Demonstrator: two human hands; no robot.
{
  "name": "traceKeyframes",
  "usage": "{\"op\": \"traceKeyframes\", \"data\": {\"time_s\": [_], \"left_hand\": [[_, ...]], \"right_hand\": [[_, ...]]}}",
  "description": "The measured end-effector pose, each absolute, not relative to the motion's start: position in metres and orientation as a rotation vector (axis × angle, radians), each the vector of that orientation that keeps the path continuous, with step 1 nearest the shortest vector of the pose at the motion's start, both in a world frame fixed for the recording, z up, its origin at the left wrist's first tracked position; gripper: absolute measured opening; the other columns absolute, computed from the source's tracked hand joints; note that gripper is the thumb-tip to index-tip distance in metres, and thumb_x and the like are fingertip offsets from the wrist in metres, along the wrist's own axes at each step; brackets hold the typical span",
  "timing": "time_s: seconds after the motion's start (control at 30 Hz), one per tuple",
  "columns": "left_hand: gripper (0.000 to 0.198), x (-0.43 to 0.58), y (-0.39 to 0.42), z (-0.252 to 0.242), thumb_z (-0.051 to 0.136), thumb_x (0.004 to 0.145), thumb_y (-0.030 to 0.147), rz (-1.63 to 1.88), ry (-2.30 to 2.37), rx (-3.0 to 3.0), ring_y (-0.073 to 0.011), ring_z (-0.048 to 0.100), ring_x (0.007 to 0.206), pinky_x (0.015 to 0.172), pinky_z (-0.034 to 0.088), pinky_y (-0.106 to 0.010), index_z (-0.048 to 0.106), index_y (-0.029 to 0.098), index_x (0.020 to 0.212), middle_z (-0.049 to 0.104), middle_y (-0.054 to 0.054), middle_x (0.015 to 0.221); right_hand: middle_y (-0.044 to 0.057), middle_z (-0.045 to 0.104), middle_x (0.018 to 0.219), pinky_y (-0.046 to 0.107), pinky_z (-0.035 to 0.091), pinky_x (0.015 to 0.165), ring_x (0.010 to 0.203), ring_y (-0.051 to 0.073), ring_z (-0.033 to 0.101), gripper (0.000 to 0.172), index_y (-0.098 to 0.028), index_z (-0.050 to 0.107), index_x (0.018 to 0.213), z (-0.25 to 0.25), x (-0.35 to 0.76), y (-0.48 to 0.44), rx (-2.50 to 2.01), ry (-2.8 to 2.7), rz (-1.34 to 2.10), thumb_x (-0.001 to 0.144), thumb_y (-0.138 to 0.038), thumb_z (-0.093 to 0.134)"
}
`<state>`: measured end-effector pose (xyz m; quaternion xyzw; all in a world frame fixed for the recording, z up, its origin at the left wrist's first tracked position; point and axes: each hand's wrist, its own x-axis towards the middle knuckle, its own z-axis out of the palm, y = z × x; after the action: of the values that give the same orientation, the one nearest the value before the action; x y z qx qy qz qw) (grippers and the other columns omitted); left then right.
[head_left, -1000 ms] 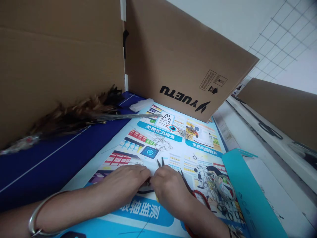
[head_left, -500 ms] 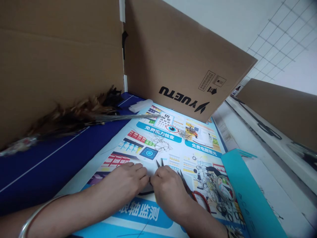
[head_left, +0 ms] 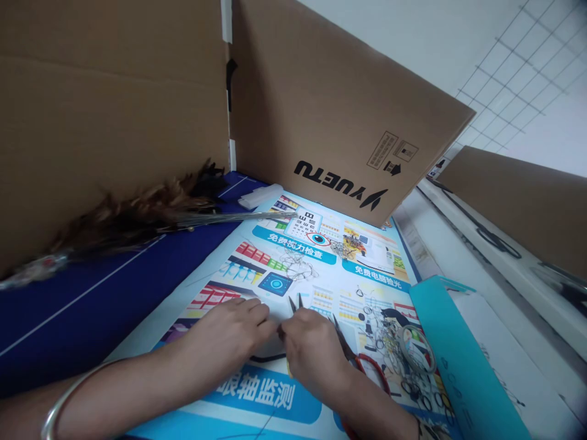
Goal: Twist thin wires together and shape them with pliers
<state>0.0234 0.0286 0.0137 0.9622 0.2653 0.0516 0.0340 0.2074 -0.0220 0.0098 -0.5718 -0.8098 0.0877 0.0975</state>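
My left hand (head_left: 233, 330) and my right hand (head_left: 316, 348) meet fingertip to fingertip low in the head view, over a printed poster (head_left: 316, 269). Both are curled closed. Two thin dark tips of a small tool (head_left: 296, 302) stick out just above the right hand's fingers, which seem to grip it. What the left hand pinches is hidden. A silver bangle (head_left: 64, 397) circles my left wrist. Red-handled scissors (head_left: 362, 363) lie right beside my right hand.
Small wire rings and loops (head_left: 394, 342) are scattered to the right, with thin wire tangles (head_left: 298, 263) farther up. A teal folder (head_left: 463, 360) lies at right. A feather duster (head_left: 137, 214) rests on the blue surface. Cardboard sheets (head_left: 330, 110) stand behind.
The hands have barely shifted; the right hand's fingers have crept slightly right and up against the left. The view has moved a little.
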Motion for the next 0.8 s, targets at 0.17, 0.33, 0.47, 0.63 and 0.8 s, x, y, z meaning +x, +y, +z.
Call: {"op": "traceKeyframes", "data": {"time_s": [0.17,0.33,0.47,0.63,0.8], "left_hand": [[0.032,0.018,0.034,0.010,0.044,0.079,-0.003,0.254,0.870,2.870,-0.0246,0.060,0.077,0.066,0.040,-0.036,0.066,0.019,0.090,0.066,-0.007,0.083],[0.029,0.017,0.039,-0.003,0.037,0.089,0.008,0.471,0.949,2.669,-0.0199,0.056,0.073,0.064,0.038,-0.032,0.064,0.018,0.082,0.060,-0.006,0.078],[0.023,0.020,0.041,-0.005,0.041,0.091,0.019,0.640,0.932,2.269,-0.0168,0.056,0.074,0.066,0.040,-0.028,0.061,0.018,0.081,0.061,-0.002,0.078],[0.020,0.028,0.041,-0.008,0.051,0.086,0.031,0.651,0.954,1.803,-0.0142,0.052,0.064,0.060,0.037,-0.025,0.057,0.019,0.072,0.055,0.003,0.065],[0.023,0.032,0.038,-0.016,0.057,0.083,0.037,0.724,0.941,1.579,-0.0139,0.048,0.064,0.060,0.036,-0.024,0.056,0.019,0.069,0.052,0.004,0.064]], "right_hand": [[0.001,0.064,0.075,0.022,0.042,0.065,0.072,0.014,0.060,0.016,-0.020,0.070,0.074,0.012,0.209,-0.016,-1.652,-1.996,0.660,0.079,-0.009,0.059],[-0.002,0.060,0.066,0.023,0.041,0.059,0.063,0.013,0.055,0.011,-0.019,0.069,0.069,0.007,0.204,-0.014,-1.588,-1.517,1.032,0.072,-0.011,0.062],[-0.003,0.055,0.060,0.022,0.037,0.053,0.056,0.011,0.048,0.007,-0.018,0.070,0.072,0.000,0.202,-0.015,-1.499,-1.227,1.235,0.072,-0.024,0.068],[-0.003,0.055,0.057,0.023,0.039,0.052,0.053,0.010,0.048,0.015,-0.016,0.069,0.074,-0.005,0.199,-0.016,-1.425,-1.063,1.284,0.070,-0.030,0.071],[-0.004,0.055,0.053,0.022,0.039,0.050,0.048,0.010,0.048,0.017,-0.016,0.066,0.074,-0.006,0.193,-0.017,-1.371,-0.937,1.361,0.069,-0.031,0.072]]}}
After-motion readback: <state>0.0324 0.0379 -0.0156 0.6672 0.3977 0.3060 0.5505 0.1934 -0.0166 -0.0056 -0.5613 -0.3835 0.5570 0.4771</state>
